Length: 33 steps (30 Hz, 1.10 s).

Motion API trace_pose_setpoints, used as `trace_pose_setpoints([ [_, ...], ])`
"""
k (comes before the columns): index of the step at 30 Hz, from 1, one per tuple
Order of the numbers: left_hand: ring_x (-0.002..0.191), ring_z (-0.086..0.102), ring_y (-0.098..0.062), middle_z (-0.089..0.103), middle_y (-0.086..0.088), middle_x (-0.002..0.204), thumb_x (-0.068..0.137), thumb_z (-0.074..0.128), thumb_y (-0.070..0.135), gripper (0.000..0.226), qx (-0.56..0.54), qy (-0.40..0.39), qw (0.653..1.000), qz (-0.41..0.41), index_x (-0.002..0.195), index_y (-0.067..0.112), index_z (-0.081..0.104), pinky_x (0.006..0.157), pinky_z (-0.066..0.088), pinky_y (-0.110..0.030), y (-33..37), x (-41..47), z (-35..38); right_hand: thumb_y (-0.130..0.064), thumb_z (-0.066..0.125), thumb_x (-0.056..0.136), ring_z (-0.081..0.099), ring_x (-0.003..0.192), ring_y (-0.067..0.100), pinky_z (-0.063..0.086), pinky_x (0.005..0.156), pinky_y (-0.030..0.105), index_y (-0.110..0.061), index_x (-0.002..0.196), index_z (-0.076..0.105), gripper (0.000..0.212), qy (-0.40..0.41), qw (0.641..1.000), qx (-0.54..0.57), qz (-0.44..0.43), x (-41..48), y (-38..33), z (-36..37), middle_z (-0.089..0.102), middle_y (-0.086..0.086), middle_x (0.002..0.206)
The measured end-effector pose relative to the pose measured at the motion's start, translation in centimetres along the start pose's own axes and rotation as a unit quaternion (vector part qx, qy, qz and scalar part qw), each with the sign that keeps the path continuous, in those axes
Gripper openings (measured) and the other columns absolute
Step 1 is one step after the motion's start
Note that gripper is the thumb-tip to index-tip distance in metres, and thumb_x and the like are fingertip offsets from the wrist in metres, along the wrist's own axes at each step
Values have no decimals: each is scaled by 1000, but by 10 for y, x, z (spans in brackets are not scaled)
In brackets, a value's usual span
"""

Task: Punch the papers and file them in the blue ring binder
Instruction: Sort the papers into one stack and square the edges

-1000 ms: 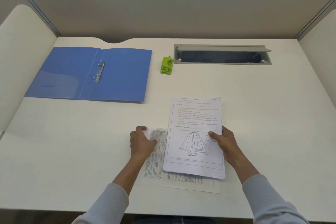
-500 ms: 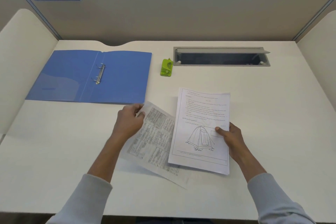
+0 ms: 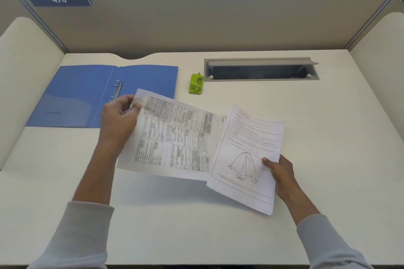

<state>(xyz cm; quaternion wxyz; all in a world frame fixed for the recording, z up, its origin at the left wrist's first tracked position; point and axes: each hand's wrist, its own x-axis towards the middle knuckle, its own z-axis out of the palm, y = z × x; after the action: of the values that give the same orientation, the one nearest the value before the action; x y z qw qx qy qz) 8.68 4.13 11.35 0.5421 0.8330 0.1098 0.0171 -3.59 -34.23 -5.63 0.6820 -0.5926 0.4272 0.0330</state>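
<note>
My left hand [image 3: 119, 119] pinches the top left corner of a densely printed sheet [image 3: 175, 137], lifted off the desk and turned sideways. My right hand [image 3: 278, 172] grips the right edge of a sheet with a tent drawing [image 3: 244, 155], also raised and overlapping the first sheet's right end. The blue ring binder [image 3: 83, 91] lies open at the back left, its metal rings [image 3: 118, 88] showing just beyond my left hand. A small green hole punch [image 3: 196, 83] stands to the right of the binder.
A grey cable tray with a raised lid [image 3: 261, 69] is recessed in the desk at the back right. Beige partition walls [image 3: 196, 19] close the desk at the back and both sides. The white desk [image 3: 196, 225] lies under my arms.
Both sheets have come up off the desk. My left hand has swung the printed sheet up and left toward the binder, rotating it sideways. The tent sheet moved slightly right and tilted.
</note>
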Motion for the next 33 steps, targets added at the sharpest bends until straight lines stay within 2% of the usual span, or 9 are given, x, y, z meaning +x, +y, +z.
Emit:
trace_pose_setpoints([
  [4,89,76,-22,77,8,98,101,60,20,16,-40,44,998,2,105,25,74,85,62,-50,1,-1,-13,0,66,93,70,109,37,53,102,58,-9,126,68,33,12,1000,11,14,0,3,1,74,11,121],
  [8,86,75,-11,78,18,91,99,62,19,20,-87,89,992,-10,90,33,74,84,62,-41,0,-1,-20,0,66,94,70,109,37,53,102,58,-11,124,69,32,19,999,18,20,0,4,4,74,11,121],
  [15,97,76,-21,77,5,109,96,64,18,15,-175,118,976,-51,97,29,75,83,62,-42,-6,1,-22,2,64,94,69,112,37,52,103,57,-9,125,68,33,20,999,31,18,-2,2,11,72,13,124],
  [21,94,76,-17,77,6,107,95,65,15,15,-207,147,965,-67,105,22,74,85,63,-42,-8,3,-25,1,63,96,67,108,36,55,95,48,-13,120,67,29,39,997,55,26,-4,-2,9,71,11,119],
  [24,96,77,-19,78,3,110,94,66,17,18,-221,158,960,-75,110,17,75,86,63,-45,-10,5,-30,1,63,96,68,107,36,56,93,47,-13,123,67,30,44,997,59,28,-4,-2,5,71,10,120],
  [28,94,77,-19,78,6,110,94,67,22,22,-208,134,966,-79,114,20,75,84,63,-45,-10,5,-33,-1,63,97,68,105,34,56,93,49,-12,130,65,34,33,997,59,26,-6,-2,5,71,9,122],
  [31,92,77,-19,79,7,106,96,66,20,17,-179,69,980,-57,110,23,75,77,61,-39,-4,3,-26,-1,64,96,70,108,36,55,98,55,-10,128,66,33,-2,999,48,20,-8,-2,8,73,10,123],
  [33,91,77,-21,79,4,104,96,66,18,15,-158,21,986,-49,108,22,75,77,61,-40,-1,5,-17,-2,66,95,72,108,36,57,97,54,-10,126,68,32,-36,999,33,14,-10,-2,11,75,9,121],
])
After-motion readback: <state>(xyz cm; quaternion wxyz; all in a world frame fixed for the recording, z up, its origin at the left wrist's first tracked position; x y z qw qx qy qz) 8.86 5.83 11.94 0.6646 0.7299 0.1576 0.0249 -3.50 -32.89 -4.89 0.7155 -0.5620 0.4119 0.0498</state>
